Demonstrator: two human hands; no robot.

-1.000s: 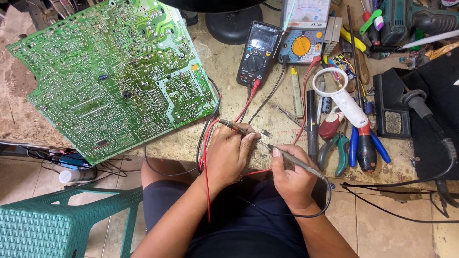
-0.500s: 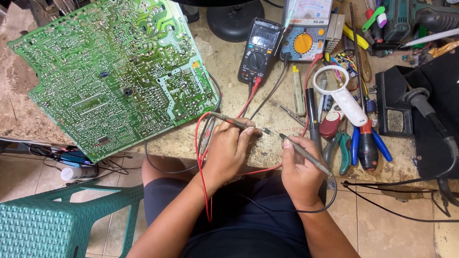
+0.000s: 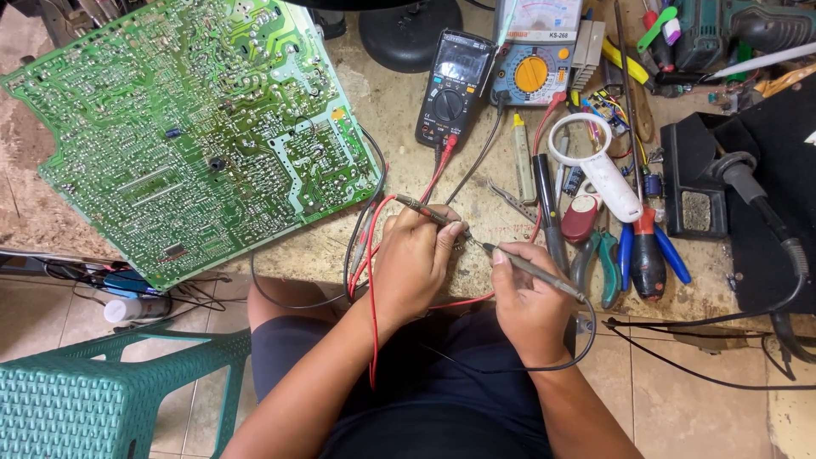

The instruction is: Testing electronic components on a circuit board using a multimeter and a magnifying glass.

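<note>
My left hand (image 3: 414,259) grips a slim test probe with a red lead (image 3: 371,297), its tip pointing right near the bench's front edge. My right hand (image 3: 529,299) holds a second probe (image 3: 531,269) with a black lead, tip pointing left. The two tips meet between my thumbs, at something too small to make out. Both leads run back to a black digital multimeter (image 3: 453,87) standing behind my hands. A large green circuit board (image 3: 187,127) lies solder side up at the left, apart from both hands.
An analogue meter with an orange dial (image 3: 531,64), a white magnifier (image 3: 599,166), pliers and screwdrivers (image 3: 637,255) crowd the bench at right. A soldering iron stand (image 3: 705,191) sits further right. A teal plastic stool (image 3: 102,395) stands lower left on the tiled floor.
Both hands shifted slightly right and closer together; the two probe tips, apart a second ago, now meet between my thumbs.
</note>
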